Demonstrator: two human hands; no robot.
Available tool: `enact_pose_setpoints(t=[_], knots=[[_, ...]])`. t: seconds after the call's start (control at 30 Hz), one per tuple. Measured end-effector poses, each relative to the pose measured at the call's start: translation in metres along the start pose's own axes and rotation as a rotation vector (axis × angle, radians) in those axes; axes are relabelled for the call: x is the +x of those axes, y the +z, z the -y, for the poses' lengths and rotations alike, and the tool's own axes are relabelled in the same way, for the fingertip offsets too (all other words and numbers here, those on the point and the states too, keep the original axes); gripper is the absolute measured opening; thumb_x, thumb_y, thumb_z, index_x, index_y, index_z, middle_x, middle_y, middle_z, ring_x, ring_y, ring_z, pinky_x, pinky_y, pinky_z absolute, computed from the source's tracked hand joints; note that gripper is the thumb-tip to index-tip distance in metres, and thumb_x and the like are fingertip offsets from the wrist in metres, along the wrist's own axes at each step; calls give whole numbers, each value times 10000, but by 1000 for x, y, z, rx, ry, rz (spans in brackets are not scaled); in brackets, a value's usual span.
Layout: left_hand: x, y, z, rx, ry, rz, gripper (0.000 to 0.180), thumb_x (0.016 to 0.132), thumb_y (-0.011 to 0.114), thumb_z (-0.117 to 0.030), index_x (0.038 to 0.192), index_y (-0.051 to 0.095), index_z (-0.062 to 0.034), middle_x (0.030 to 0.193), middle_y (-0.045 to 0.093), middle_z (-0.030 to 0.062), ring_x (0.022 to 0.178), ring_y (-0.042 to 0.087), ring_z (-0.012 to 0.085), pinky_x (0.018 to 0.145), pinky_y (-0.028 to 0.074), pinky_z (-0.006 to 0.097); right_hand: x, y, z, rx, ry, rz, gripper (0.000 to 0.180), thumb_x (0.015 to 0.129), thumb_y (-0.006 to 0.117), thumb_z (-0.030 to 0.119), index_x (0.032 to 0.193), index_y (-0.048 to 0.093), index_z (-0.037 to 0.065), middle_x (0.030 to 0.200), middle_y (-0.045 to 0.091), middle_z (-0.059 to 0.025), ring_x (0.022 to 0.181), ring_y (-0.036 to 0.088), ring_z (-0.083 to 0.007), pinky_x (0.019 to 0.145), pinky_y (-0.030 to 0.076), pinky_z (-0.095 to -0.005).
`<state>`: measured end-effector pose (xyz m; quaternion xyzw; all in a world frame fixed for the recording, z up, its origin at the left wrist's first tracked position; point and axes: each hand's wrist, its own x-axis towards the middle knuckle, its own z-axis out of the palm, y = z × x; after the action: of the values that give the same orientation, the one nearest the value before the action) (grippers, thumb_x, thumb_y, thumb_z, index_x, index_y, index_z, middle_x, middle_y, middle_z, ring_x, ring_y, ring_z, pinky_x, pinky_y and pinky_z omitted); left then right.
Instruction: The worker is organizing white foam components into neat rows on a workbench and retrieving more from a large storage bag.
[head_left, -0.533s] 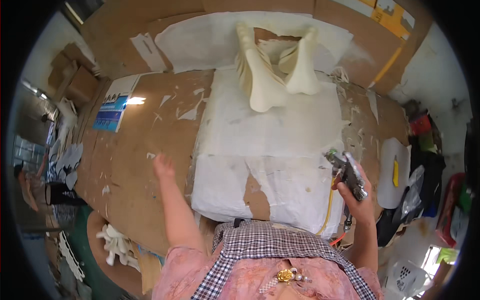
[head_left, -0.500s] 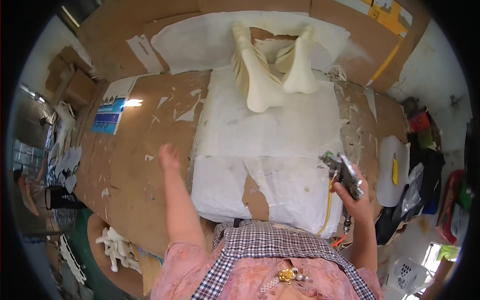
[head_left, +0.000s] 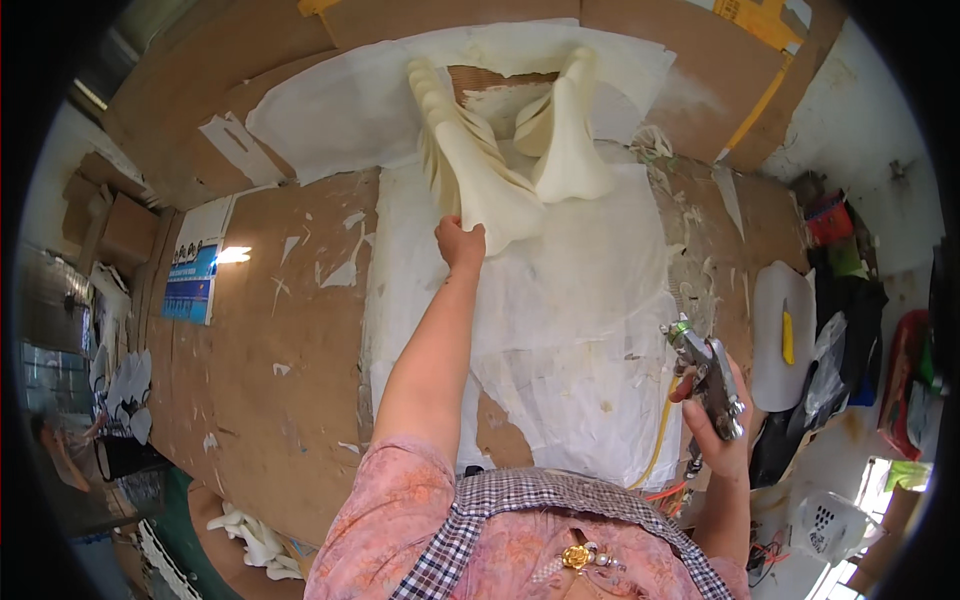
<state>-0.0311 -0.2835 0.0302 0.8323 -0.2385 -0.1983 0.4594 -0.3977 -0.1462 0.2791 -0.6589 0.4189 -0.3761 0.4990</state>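
Two cream-coloured, curved moulded pieces with ridged sides stand at the far side of the paper-covered table. My left hand (head_left: 461, 243) is closed on the near lower edge of the left cream moulded piece (head_left: 490, 200); its fingertips are partly hidden against it. The right cream moulded piece (head_left: 572, 160) stands beside it, untouched. At the right, my right hand (head_left: 722, 440) holds a metal spray gun (head_left: 708, 375) above the white paper (head_left: 570, 350), nozzle pointing away from me. A yellow hose (head_left: 660, 440) runs down near the gun.
Cardboard (head_left: 280, 380) covers the table at the left, with a blue-and-white printed sheet (head_left: 192, 275). A yellow knife (head_left: 787, 335) lies on a pale panel (head_left: 770, 380) at the right. More white moulded pieces (head_left: 255, 540) sit at the lower left. A cardboard wall (head_left: 480, 22) closes the back.
My left hand has reached forward and right from over the cardboard and taken hold of the left moulded piece, whose near end now sits closer. My right hand still holds the spray gun.
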Motion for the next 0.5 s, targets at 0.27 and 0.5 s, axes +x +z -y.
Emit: enact_pose_setpoints(t=[0.27, 0.5], knots=[[-16, -15, -8, 104, 59, -69, 262, 713, 693, -220, 919, 667, -60, 936, 536, 117, 841, 572, 288, 783, 467, 385, 18, -23, 9, 47, -76, -181, 601, 826, 632, 126, 1345, 367, -23, 867, 565, -72, 724, 554, -149, 680, 483, -288], [-16, 15, -92, -237, 470, -53, 254, 735, 670, -143, 934, 635, 13, 1001, 541, 155, 885, 560, 301, 809, 456, 363, 10, -43, -19, -12, 92, -143, 543, 813, 628, 72, 1298, 412, -38, 872, 589, -73, 756, 583, -136, 704, 499, -285]])
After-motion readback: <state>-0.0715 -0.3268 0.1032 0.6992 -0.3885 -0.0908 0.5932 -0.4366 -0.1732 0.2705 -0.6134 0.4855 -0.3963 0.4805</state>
